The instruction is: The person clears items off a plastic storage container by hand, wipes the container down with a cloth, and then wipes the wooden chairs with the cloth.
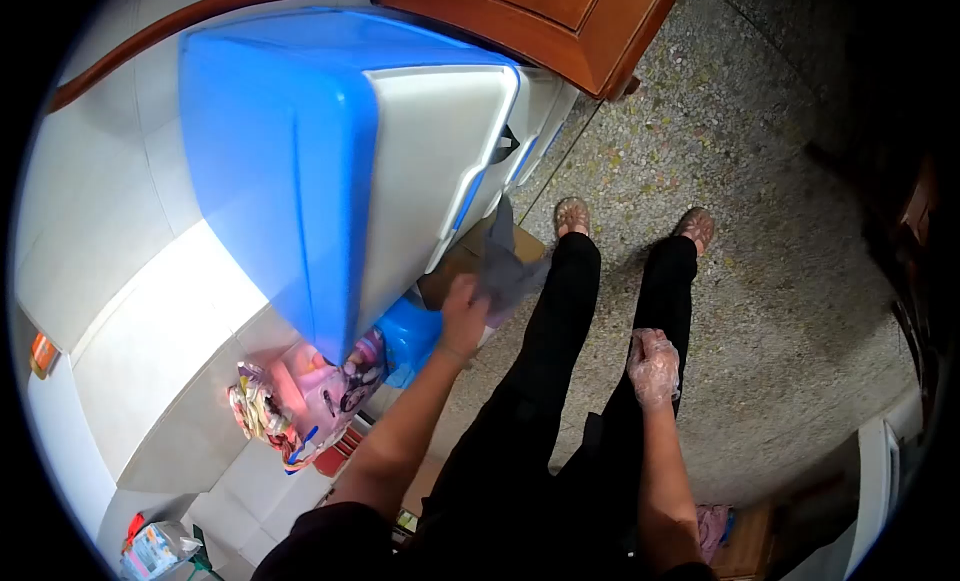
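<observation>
My left hand point(465, 316) is bare and closed on a grey cloth point(508, 273), which hangs beyond the fingers, in front of the blue and white plastic cabinet. The cloth is partly blurred, and a cardboard box point(440, 281) shows behind it. My right hand point(655, 366) wears a clear plastic glove and is held over my right leg. Its fingers are curled together, and whether anything is inside them is hidden.
The blue and white cabinet point(420, 171) stands at the left. Below it are a blue plastic item point(408, 333) and a pink patterned bag point(320, 391). A brown wooden piece point(540, 21) is at the top. My feet stand on the speckled floor point(770, 281).
</observation>
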